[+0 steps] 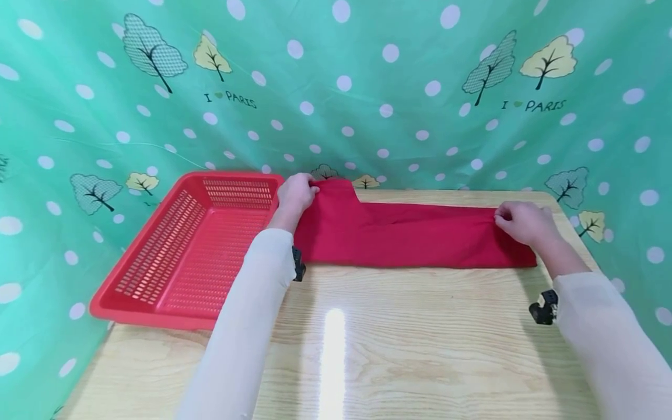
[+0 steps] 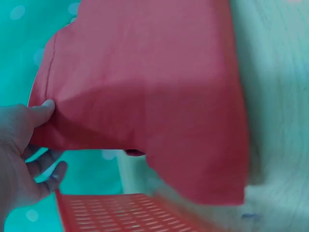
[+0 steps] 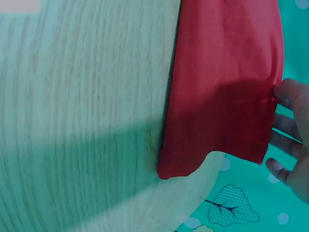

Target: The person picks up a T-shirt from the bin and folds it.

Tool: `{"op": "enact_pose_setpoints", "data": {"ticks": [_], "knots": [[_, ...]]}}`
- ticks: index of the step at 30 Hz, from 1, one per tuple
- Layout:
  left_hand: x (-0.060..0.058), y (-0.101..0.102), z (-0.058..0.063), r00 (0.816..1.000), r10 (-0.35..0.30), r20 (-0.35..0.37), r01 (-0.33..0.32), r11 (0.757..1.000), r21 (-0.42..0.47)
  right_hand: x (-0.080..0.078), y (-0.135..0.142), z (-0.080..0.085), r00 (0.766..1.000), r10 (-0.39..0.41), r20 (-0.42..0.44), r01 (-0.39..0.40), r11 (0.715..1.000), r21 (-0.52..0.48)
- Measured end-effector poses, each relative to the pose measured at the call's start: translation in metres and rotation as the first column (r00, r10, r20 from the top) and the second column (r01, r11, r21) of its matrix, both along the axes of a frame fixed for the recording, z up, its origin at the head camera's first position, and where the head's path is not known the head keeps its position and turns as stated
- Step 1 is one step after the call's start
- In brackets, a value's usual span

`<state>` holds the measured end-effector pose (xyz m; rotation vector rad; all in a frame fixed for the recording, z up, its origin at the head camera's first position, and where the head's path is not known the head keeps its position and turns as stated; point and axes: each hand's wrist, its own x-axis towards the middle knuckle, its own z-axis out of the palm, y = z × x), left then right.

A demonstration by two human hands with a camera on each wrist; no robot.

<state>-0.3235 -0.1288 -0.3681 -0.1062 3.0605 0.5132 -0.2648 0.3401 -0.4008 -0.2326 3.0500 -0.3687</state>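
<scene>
Stretched sideways along the back of the table is a pair of red trousers (image 1: pixel 420 236), folded lengthwise with the wide waist part on the left. My left hand (image 1: pixel 296 192) pinches the upper corner of the waist end between thumb and fingers; in the left wrist view that corner of cloth (image 2: pixel 53 121) is lifted. At the far end of the leg, my right hand (image 1: pixel 527 224) pinches the back edge near the hem. In the right wrist view the hem end (image 3: pixel 212 125) hangs partly raised from the table.
A red plastic basket (image 1: pixel 152 318) with slotted walls stands at the left, close beside the waist end. Under everything lies a light wood-grain table (image 1: pixel 420 350). Behind it hangs a green dotted curtain (image 1: pixel 362 116) printed with trees.
</scene>
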Motion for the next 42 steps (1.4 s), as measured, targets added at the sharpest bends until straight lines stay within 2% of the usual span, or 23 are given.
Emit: {"op": "enact_pose_setpoints", "data": {"ticks": [5,8,10,12,15,17,20,23,25,27,30,32,34,36,39,42], "knots": [[0.001,0.003,-0.012,0.998,0.035,-0.061,-0.036,0.999,-0.022,-0.002,-0.001,-0.011,0.999,-0.03,-0.034,0.032,0.999,0.044],[0.004,0.011,-0.016,0.995,0.027,-0.094,-0.031,0.999,-0.039,-0.001,-0.001,-0.02,0.997,-0.07,-0.018,0.071,0.996,0.056],[0.006,0.019,-0.018,0.996,0.014,-0.089,-0.018,0.999,-0.046,0.0,0.002,-0.024,0.994,-0.108,0.008,0.107,0.993,0.05],[0.011,0.028,-0.019,0.999,-0.012,-0.052,0.01,0.999,-0.046,0.002,0.006,-0.026,0.988,-0.149,0.033,0.148,0.988,0.037],[0.021,0.043,-0.024,0.996,-0.065,0.055,0.067,0.997,-0.032,0.006,0.016,-0.028,0.98,-0.184,0.071,0.182,0.983,0.041],[0.03,0.052,-0.03,0.985,-0.096,0.144,0.099,0.995,-0.017,0.009,0.021,-0.029,0.974,-0.204,0.095,0.201,0.979,0.046],[0.04,0.059,-0.043,0.957,-0.121,0.264,0.126,0.992,0.0,0.014,0.027,-0.033,0.96,-0.243,0.139,0.24,0.97,0.035],[0.049,0.058,-0.053,0.934,-0.119,0.337,0.131,0.991,-0.013,0.018,0.03,-0.036,0.938,-0.295,0.181,0.303,0.953,-0.015],[0.052,0.057,-0.059,0.926,-0.112,0.361,0.133,0.991,-0.032,0.021,0.032,-0.038,0.924,-0.32,0.208,0.339,0.939,-0.061],[0.054,0.057,-0.063,0.925,-0.105,0.364,0.132,0.99,-0.052,0.022,0.033,-0.04,0.911,-0.337,0.239,0.372,0.921,-0.119],[0.056,0.064,-0.064,0.933,-0.114,0.342,0.14,0.989,-0.051,0.022,0.036,-0.042,0.889,-0.358,0.286,0.421,0.885,-0.2],[0.057,0.075,-0.063,0.94,-0.155,0.305,0.173,0.984,-0.032,0.022,0.038,-0.043,0.871,-0.376,0.316,0.458,0.854,-0.247],[0.06,0.089,-0.063,0.939,-0.232,0.254,0.242,0.97,-0.006,0.022,0.039,-0.043,0.855,-0.393,0.339,0.489,0.828,-0.275],[0.064,0.105,-0.064,0.919,-0.338,0.204,0.343,0.939,0.014,0.022,0.04,-0.043,0.847,-0.398,0.351,0.504,0.812,-0.295],[0.072,0.129,-0.073,0.857,-0.492,0.151,0.498,0.867,0.002,0.022,0.04,-0.043,0.852,-0.384,0.357,0.498,0.804,-0.325],[0.081,0.149,-0.083,0.794,-0.593,0.132,0.604,0.795,-0.06,0.022,0.039,-0.043,0.872,-0.357,0.335,0.469,0.806,-0.362]]}}
